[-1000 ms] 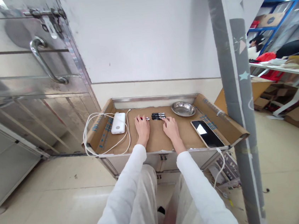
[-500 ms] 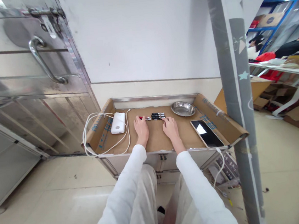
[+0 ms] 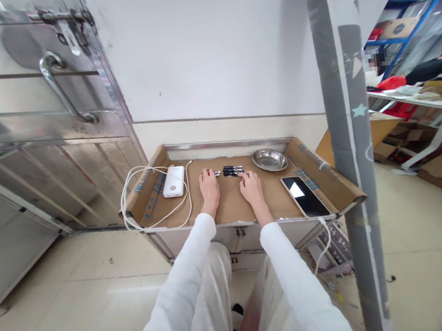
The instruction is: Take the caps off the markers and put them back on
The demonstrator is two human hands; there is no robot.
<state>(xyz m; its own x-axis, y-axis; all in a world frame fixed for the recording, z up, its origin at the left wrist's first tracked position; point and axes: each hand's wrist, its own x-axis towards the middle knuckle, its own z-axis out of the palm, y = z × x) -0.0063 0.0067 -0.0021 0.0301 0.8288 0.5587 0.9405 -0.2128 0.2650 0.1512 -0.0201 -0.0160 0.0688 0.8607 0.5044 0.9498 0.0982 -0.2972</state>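
Observation:
My left hand (image 3: 209, 187) lies on the cardboard-lined tray (image 3: 233, 206), fingers over a small red-and-silver pen-like item (image 3: 216, 173). My right hand (image 3: 250, 186) rests beside it, fingertips touching a small bunch of black pens (image 3: 232, 170). Both hands look flat with fingers stretched forward, and whether the left fingers grip the red item is unclear. A round steel dish (image 3: 270, 160) sits right of the pens.
A white power bank (image 3: 174, 181) with a looping white cable (image 3: 138, 200) lies at the tray's left. A phone (image 3: 305, 195) lies at the right. A grey pillar (image 3: 351, 146) stands close on the right, a steel door (image 3: 40, 100) on the left. Other people are far right.
My left hand has slid forward and now covers most of the red item. The right hand has barely moved.

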